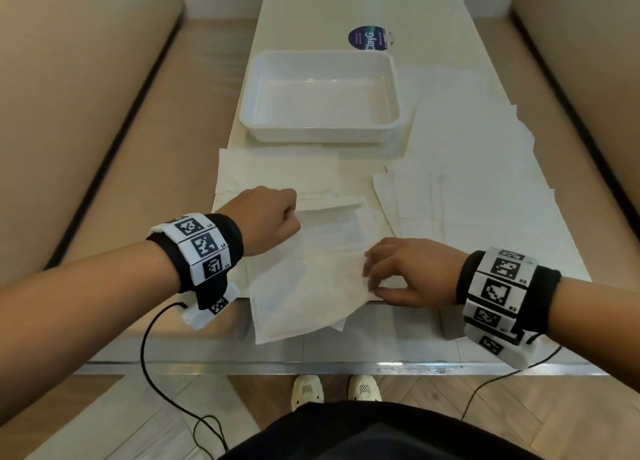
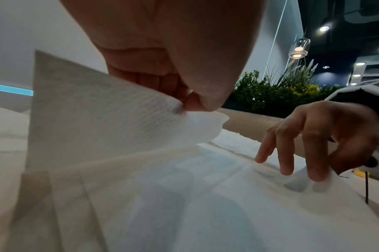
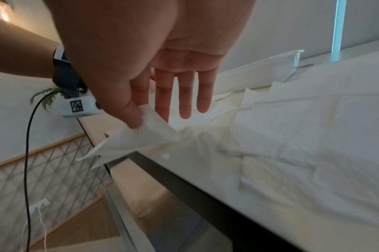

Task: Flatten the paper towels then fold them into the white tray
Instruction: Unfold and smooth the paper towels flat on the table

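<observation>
Towel lies at the near table edge, one end hanging over, with the left hand pinching its far corner up and the right hand nipping the near corner between thumb and finger. Best to draw both corners apart evenly, taut and low, before folding toward the empty tray beyond

Head view high above the table; wrist views close (shared paper towel).

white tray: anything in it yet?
Empty. The head view shows the white tray with a bare floor; all paper towels lie outside on the table.
</observation>
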The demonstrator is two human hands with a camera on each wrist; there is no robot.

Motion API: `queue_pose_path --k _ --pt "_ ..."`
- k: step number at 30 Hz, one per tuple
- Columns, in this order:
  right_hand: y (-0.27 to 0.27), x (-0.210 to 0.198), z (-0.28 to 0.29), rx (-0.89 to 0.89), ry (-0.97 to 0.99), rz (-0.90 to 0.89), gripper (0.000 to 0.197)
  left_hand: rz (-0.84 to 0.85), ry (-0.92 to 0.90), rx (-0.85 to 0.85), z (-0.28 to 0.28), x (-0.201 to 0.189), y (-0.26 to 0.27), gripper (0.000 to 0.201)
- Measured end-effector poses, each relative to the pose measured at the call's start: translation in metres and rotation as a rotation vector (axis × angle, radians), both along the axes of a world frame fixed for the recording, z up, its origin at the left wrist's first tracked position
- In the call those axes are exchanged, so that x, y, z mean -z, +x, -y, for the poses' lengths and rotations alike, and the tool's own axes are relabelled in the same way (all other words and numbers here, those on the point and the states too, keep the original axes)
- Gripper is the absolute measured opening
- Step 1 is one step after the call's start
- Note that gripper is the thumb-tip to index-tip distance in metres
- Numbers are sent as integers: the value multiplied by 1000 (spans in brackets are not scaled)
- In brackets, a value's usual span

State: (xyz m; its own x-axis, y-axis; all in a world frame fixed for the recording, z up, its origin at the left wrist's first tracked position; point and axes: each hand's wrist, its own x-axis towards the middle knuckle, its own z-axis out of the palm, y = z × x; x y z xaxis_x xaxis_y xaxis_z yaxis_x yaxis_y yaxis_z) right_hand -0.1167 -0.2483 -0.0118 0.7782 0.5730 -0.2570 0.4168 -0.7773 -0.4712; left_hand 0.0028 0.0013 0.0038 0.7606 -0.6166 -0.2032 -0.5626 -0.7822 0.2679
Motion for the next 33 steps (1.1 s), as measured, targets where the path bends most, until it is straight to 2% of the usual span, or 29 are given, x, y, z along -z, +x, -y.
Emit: queue_pose_path --k 6,11,16,20,24,28,33 --pt "12 -11 -5 66 8 -101 3 -23 -63 25 -7 -5 1 9" --pt "20 -20 -7 158 98 -235 15 -26 -181 6 -10 -9 6 10" --pt "25 -24 -1 233 112 -146 21 62 -300 -96 -17 -30 37 6" --pt "29 -28 -3 268 158 -50 6 79 -201 -126 -22 -28 81 12" --pt "37 -32 -8 281 236 -25 13 58 -72 -169 -22 -10 117 13" --pt "43 -30 -7 287 243 -28 6 60 -15 -193 -18 6 130 18" --pt "44 -24 0 310 216 -35 4 73 80 -161 -7 7 127 46"
